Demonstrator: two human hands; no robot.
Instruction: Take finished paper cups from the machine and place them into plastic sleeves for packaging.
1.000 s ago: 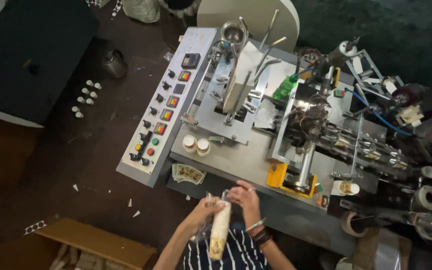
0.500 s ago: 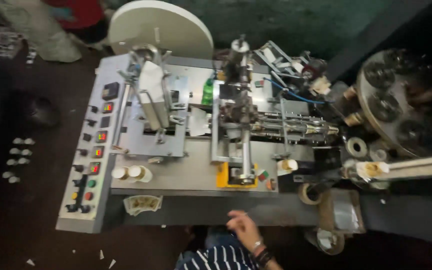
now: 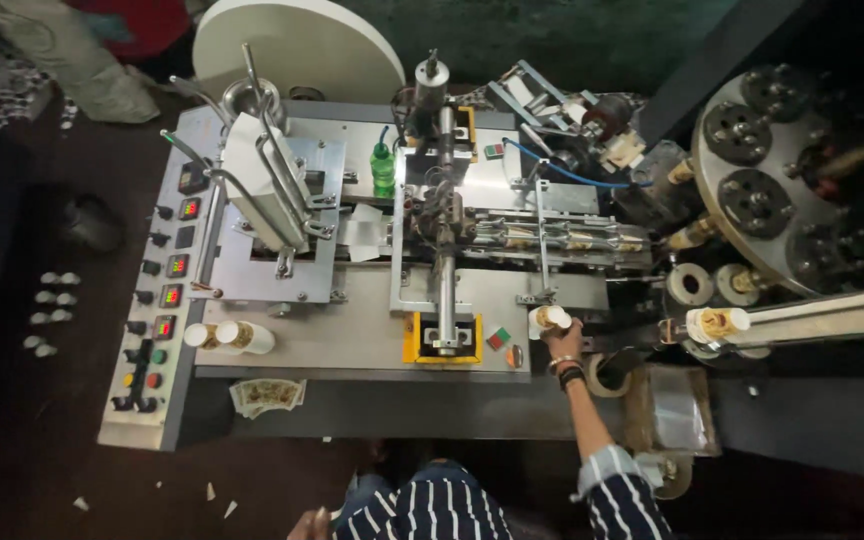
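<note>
Dim workshop flooring is surrounding a grey metal machine table point(image 3: 352, 345), which is carrying rollers, a central shaft and a control panel point(image 3: 157, 320) with coloured buttons along its left edge. From the near edge the person is reaching forward with the right hand point(image 3: 563, 343), a striped sleeve trailing back towards the camera, and the fingers are closing narrowly around a small paper cup point(image 3: 549, 318) that is lying at the right end of the table, just beside a red-and-green switch point(image 3: 497, 339). The cup is looking light and thin-walled (easily crushed, by the look of it), so a gentle hold around its rolled rim or upper wall is probably suiting it better than a squeeze at mid-body.

Only a sliver of the left hand point(image 3: 307, 522) is showing at the bottom edge, near the striped shirt; whether it is holding anything, I cannot tell.

Further left on the table two more paper cups point(image 3: 227, 335) are lying on their sides, touching each other, and printed paper blanks point(image 3: 266, 393) are fanning out just below the table's near edge. A green bottle point(image 3: 383, 172) is standing upright at the far middle, and a large white paper roll point(image 3: 297, 45) is sitting behind it. To the right, a round turret point(image 3: 762, 190) with several sockets is facing the table.
</note>
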